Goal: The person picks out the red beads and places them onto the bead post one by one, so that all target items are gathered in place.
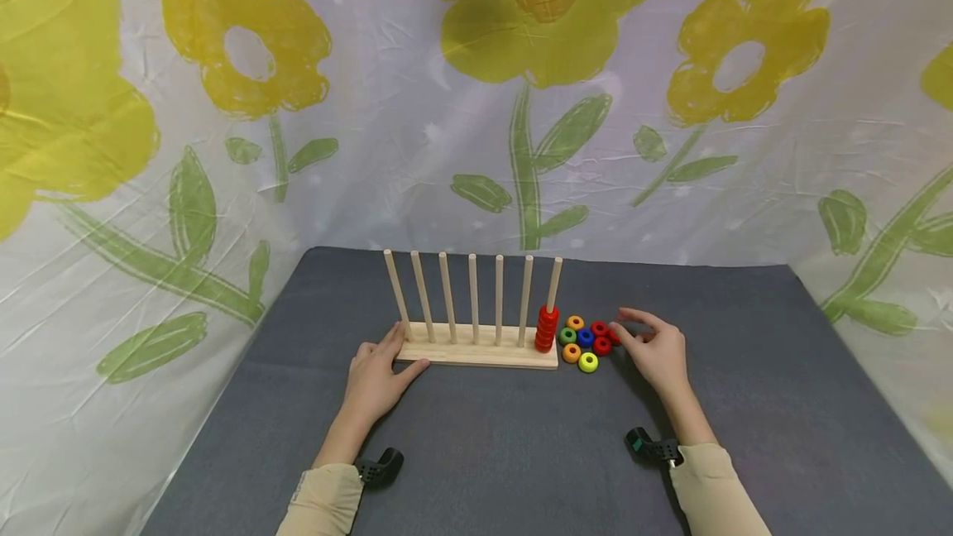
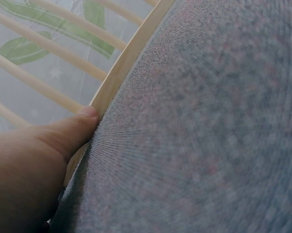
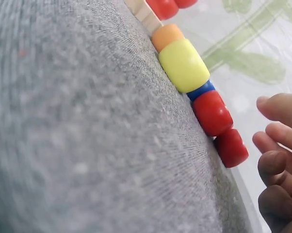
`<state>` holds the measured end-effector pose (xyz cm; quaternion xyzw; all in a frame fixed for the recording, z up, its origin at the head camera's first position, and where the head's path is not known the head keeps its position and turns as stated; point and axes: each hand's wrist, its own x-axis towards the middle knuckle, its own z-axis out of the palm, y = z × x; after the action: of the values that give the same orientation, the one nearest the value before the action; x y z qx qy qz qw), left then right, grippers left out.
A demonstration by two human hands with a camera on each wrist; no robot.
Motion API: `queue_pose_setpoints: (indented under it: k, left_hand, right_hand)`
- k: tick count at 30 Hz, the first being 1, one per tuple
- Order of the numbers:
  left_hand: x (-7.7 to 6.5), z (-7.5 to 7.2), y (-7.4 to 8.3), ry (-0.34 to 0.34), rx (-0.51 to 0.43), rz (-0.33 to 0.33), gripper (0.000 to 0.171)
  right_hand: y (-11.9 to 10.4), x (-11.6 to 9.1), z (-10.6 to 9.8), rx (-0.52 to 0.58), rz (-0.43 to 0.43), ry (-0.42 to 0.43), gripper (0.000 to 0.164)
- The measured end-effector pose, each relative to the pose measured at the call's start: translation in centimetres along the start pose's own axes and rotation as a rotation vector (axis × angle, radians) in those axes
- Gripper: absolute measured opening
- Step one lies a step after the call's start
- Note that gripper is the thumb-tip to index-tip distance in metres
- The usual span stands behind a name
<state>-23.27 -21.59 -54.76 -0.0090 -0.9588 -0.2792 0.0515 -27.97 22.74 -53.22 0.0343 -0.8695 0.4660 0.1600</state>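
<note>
Near the middle of the frame, the left hand [image 1: 375,379] holds the left end of a wooden stand [image 1: 476,356] — thumb at the front, fingers by its end, pinching it. Red rings [image 1: 546,329] sit stacked on its far-right peg [image 1: 554,286]. Right of the middle, the right hand [image 1: 658,354] is just beside loose rings [image 1: 586,344] — fingers softly bent, a gap between thumb and pointer.

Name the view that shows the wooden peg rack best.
The head view: it shows the wooden peg rack with all seven pegs. The left wrist view shows only part of the base and some pegs; the right wrist view, just one end.
</note>
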Motion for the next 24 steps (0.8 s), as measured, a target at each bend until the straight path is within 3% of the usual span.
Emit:
queue_pose_setpoints:
  k: [12, 24]
  left_hand:
    - [0.0, 0.1, -0.1, 0.004, 0.009, 0.002, 0.089]
    - [0.0, 0.1, -0.1, 0.004, 0.008, -0.007, 0.088]
  right_hand:
    - [1.3, -0.3, -0.1, -0.077, 0.013, -0.040, 0.036]
    - [2.0, 0.0, -0.7, -0.140, 0.019, -0.133, 0.037]
